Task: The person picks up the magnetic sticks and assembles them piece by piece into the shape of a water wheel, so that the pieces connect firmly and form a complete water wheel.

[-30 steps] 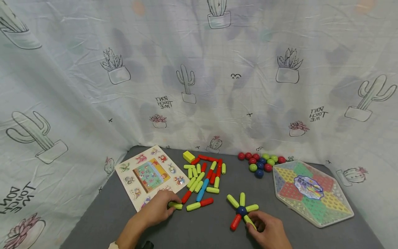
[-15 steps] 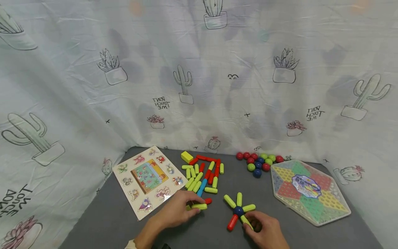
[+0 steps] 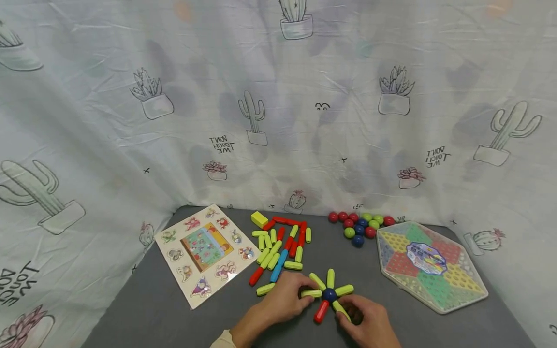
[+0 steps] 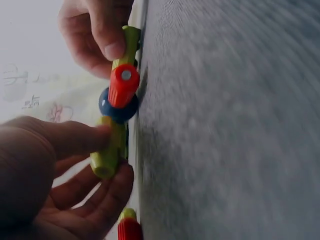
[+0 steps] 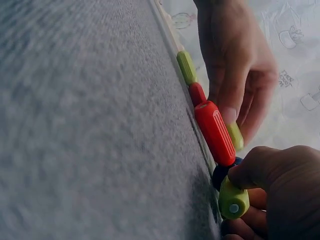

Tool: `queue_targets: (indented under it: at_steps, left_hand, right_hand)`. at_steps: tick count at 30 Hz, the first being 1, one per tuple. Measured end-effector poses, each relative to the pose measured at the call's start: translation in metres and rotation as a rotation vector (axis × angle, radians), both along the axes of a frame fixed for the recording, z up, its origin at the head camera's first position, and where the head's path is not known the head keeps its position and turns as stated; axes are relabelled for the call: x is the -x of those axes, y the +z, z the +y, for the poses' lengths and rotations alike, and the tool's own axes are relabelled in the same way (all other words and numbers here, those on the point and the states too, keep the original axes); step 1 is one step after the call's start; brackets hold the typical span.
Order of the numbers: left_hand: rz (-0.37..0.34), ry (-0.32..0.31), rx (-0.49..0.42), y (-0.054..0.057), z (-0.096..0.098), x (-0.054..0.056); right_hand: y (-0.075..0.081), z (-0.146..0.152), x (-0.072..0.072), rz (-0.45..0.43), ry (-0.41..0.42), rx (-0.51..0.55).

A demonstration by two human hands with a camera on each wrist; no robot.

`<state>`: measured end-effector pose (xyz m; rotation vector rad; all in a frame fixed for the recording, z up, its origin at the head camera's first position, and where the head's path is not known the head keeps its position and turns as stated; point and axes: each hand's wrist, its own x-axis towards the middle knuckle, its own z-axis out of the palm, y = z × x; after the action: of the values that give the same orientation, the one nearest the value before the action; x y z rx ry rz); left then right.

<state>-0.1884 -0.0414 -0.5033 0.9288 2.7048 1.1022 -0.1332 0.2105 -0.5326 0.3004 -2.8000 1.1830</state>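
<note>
A dark blue ball (image 3: 329, 295) sits in the middle of a star of building rods on the grey table. Several yellow-green rods and one red rod (image 3: 320, 311) radiate from it. My left hand (image 3: 283, 302) pinches a yellow-green rod (image 3: 311, 293) between thumb and fingers, its inner end right at the ball's left side. On the other side my right hand (image 3: 370, 319) pinches another yellow-green rod (image 3: 341, 310) of the star. In the left wrist view the two pinched rods (image 4: 106, 160) point away from the ball (image 4: 119, 111) in opposite directions.
Loose red, blue and yellow-green rods (image 3: 278, 273) lie behind my left hand, with a yellow block (image 3: 259, 220) at the back. A picture puzzle board (image 3: 174, 270) is at the left. Several balls (image 3: 361, 223) cluster at the back right, near a hexagonal game board (image 3: 400, 282).
My left hand has carried a yellow-green rod rightward, past the loose rods, to the blue ball. My right hand keeps its pinch on the star's lower right rod.
</note>
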Motion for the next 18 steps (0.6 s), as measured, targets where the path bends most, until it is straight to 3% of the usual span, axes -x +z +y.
queue_targets:
  at_steps: [4,9,15,18]
  left_hand:
    - [-0.036,0.024,0.017,-0.0025,0.0058,-0.0004]
    - [-0.033,0.046,0.012,-0.0043,0.0080,-0.0009]
    - [-0.033,0.046,0.005,-0.0045,0.0080,-0.0014]
    - [-0.027,0.048,0.011,-0.0047,0.0080,-0.0013]
  right_hand:
    - [-0.0007,-0.0021,-0.0010,0.014,0.011,0.011]
    - [-0.0011,-0.0053,-0.0030,0.059,-0.014,0.027]
    - [-0.0036,-0.0044,-0.0023,0.403,-0.183,-0.023]
    - [-0.0041,-0.0023,-0.0004,0.441,-0.237,-0.071]
